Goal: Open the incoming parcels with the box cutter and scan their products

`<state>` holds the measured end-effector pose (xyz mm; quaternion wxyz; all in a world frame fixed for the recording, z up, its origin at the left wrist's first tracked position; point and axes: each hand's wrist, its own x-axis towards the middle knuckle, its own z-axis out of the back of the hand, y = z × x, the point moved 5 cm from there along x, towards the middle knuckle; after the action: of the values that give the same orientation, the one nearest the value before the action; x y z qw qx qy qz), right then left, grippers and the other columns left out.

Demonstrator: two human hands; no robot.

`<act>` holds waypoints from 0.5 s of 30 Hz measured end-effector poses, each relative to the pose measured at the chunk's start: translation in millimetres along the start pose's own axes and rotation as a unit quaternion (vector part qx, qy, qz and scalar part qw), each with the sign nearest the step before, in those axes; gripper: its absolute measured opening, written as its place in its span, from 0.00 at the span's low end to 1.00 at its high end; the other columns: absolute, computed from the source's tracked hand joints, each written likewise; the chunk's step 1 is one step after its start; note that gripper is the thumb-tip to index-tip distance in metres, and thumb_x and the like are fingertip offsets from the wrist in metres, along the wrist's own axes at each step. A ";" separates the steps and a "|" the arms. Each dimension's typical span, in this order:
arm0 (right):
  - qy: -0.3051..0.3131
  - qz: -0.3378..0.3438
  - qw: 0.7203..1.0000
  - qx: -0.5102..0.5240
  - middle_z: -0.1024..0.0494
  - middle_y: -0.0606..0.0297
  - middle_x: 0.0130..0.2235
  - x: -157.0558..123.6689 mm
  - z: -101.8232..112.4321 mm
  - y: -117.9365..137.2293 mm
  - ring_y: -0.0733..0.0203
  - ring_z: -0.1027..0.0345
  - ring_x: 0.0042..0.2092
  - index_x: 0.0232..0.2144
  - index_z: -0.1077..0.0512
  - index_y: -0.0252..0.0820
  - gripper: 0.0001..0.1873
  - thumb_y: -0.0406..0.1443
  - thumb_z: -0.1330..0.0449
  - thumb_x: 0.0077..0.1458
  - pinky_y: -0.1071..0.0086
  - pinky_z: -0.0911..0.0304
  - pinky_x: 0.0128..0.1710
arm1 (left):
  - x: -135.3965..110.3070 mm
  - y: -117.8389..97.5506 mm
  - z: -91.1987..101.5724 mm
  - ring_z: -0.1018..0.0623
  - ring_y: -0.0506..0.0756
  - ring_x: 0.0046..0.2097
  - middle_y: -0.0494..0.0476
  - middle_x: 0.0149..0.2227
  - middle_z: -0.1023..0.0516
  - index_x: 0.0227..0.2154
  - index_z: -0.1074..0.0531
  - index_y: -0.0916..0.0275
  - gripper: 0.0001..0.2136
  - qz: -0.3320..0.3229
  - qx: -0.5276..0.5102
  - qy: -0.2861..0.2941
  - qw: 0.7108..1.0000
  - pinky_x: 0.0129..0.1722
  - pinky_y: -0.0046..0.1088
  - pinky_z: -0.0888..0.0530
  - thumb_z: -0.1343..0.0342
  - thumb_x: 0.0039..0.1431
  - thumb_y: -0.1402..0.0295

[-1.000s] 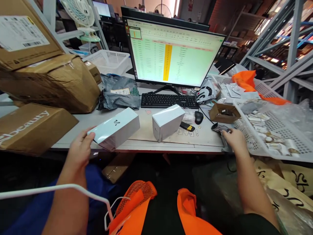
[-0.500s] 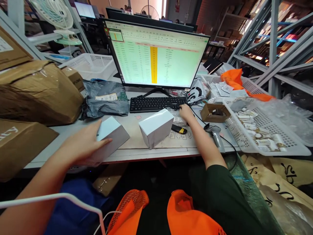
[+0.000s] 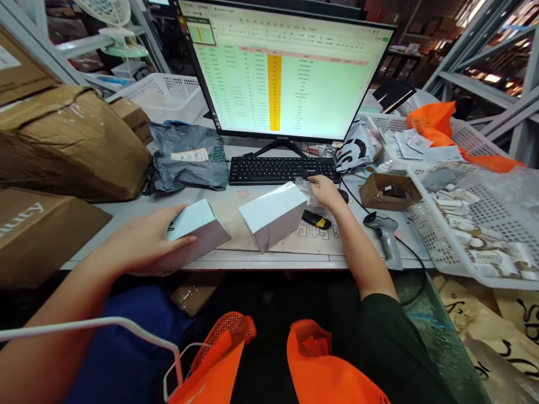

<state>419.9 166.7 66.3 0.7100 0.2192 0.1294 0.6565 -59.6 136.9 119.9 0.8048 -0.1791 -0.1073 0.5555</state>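
My left hand [image 3: 143, 242] is closed over the near end of a white box [image 3: 202, 225] that lies at the desk's front edge, thumb along its side. A second white box [image 3: 273, 214] stands just to its right. My right hand [image 3: 326, 191] lies palm down behind that second box, fingers loosely stretched toward the front right corner of the black keyboard [image 3: 278, 168] and a piece of crinkled clear plastic [image 3: 306, 188]. A dark mouse [image 3: 344, 196] peeks out just right of that hand. Nothing shows in the right hand.
A monitor [image 3: 286, 73] with a spreadsheet stands behind the keyboard. A barcode scanner [image 3: 385, 235], a black-and-yellow cutter [image 3: 316, 220] and a small open carton [image 3: 389, 191] lie to the right, beside white baskets [image 3: 438, 247] of small items. Brown cartons [image 3: 71, 146] and a grey mailer bag [image 3: 187, 157] crowd the left.
My right hand left the scanner at the desk's right and came to the keyboard's right end. My left hand moved from the box's corner to lie over its near end; the view shifted closer.
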 end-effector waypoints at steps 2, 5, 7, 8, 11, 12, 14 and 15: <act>0.012 0.027 0.993 0.116 0.23 0.51 0.63 -16.1 -2.4 10.7 0.50 0.33 0.66 0.60 0.24 0.35 0.27 0.41 0.52 0.68 0.59 0.42 0.69 | 1.6 8.2 8.6 0.24 0.78 0.58 0.66 0.61 0.22 0.62 0.25 0.58 0.53 0.002 -0.055 -0.012 0.998 0.66 0.60 0.34 0.32 0.31 0.34; 0.078 0.080 0.934 0.340 0.27 0.51 0.66 -46.8 -12.6 30.8 0.48 0.34 0.67 0.67 0.32 0.39 0.41 0.59 0.60 0.68 0.53 0.37 0.66 | -17.2 35.9 22.9 0.25 0.75 0.59 0.67 0.58 0.22 0.56 0.24 0.64 0.55 0.041 -0.163 -0.115 0.979 0.67 0.54 0.32 0.26 0.21 0.38; 0.135 0.102 0.894 0.415 0.29 0.49 0.67 -65.1 -20.9 43.9 0.44 0.34 0.67 0.69 0.36 0.42 0.55 0.73 0.52 0.55 0.50 0.34 0.63 | -42.6 55.7 20.8 0.22 0.73 0.55 0.67 0.54 0.20 0.53 0.24 0.65 0.55 0.064 -0.272 -0.190 0.941 0.61 0.49 0.25 0.23 0.17 0.40; 0.159 0.099 0.888 0.420 0.28 0.47 0.66 -71.8 -25.0 48.8 0.41 0.32 0.66 0.68 0.36 0.42 0.61 0.75 0.44 0.46 0.49 0.33 0.62 | -57.5 63.9 14.8 0.20 0.72 0.52 0.67 0.51 0.19 0.52 0.24 0.65 0.53 0.067 -0.341 -0.222 0.911 0.57 0.47 0.22 0.22 0.17 0.40; 0.154 0.061 0.922 0.350 0.19 0.45 0.56 -82.3 -31.4 55.1 0.37 0.25 0.57 0.60 0.29 0.39 0.60 0.66 0.26 0.31 0.48 0.31 0.60 | -104.2 80.4 -19.0 0.19 0.75 0.51 0.67 0.44 0.17 0.46 0.23 0.63 0.46 0.073 -0.556 -0.288 0.777 0.52 0.49 0.19 0.23 0.24 0.39; 0.125 0.051 0.939 0.317 0.18 0.46 0.52 -85.1 -31.3 54.7 0.37 0.23 0.54 0.57 0.27 0.39 0.55 0.63 0.25 0.32 0.47 0.31 0.59 | -120.0 83.6 -32.1 0.20 0.76 0.54 0.68 0.44 0.17 0.45 0.23 0.62 0.42 0.076 -0.603 -0.305 0.734 0.53 0.52 0.19 0.24 0.27 0.39; 0.046 0.038 0.964 0.257 0.17 0.47 0.46 -94.4 -31.1 49.9 0.35 0.23 0.51 0.52 0.25 0.39 0.48 0.62 0.26 0.36 0.45 0.31 0.58 | -152.5 90.1 -54.8 0.22 0.77 0.60 0.68 0.47 0.17 0.44 0.23 0.62 0.35 0.095 -0.646 -0.344 0.675 0.58 0.55 0.22 0.25 0.37 0.43; 0.001 0.026 0.973 0.230 0.17 0.46 0.45 -101.6 -32.5 44.3 0.33 0.23 0.51 0.51 0.25 0.38 0.46 0.62 0.27 0.37 0.43 0.31 0.57 | -170.2 95.2 -62.9 0.24 0.78 0.61 0.68 0.48 0.17 0.45 0.23 0.63 0.32 0.114 -0.650 -0.371 0.653 0.59 0.56 0.23 0.27 0.42 0.45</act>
<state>355.2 72.7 48.7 0.6234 0.3793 0.2717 0.6275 -179.0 -2.1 28.2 0.3060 -0.4466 -0.7096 0.4509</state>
